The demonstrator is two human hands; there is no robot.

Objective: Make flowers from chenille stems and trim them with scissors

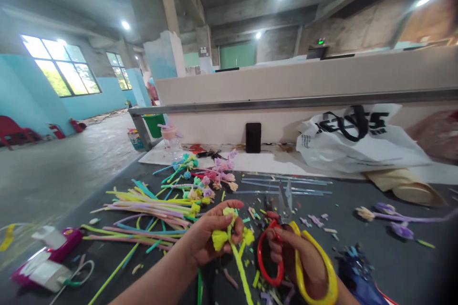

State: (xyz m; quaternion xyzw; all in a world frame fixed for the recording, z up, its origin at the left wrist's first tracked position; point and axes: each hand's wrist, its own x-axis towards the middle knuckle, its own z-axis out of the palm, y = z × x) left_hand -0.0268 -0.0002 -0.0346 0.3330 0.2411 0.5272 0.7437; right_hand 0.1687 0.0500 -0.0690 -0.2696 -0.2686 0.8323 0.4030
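Near the middle of the table, my left hand point(214, 231) pinches a yellow pipe-cleaner flower stem point(240, 267) with several yellow blossoms near its top. The stem hangs down toward the front edge of the view. Just to the right, my right hand point(298, 252) is closed around scissors point(332, 274) with one red and one yellow handle loop. The scissor blades point up and away, beyond the fingers, and are apart from the flower. Small cut pieces point(255, 279) of coloured pipe cleaner lie between and around both hands.
Loose pipe cleaners point(153, 207) and finished flowers point(218, 171) lie left and behind. A black phone point(253, 137) leans on the partition, beside a white bag point(358, 140). Purple flowers point(402, 230) lie right, a power bank point(67, 238) left, a dark blue bundle point(361, 279) front right.
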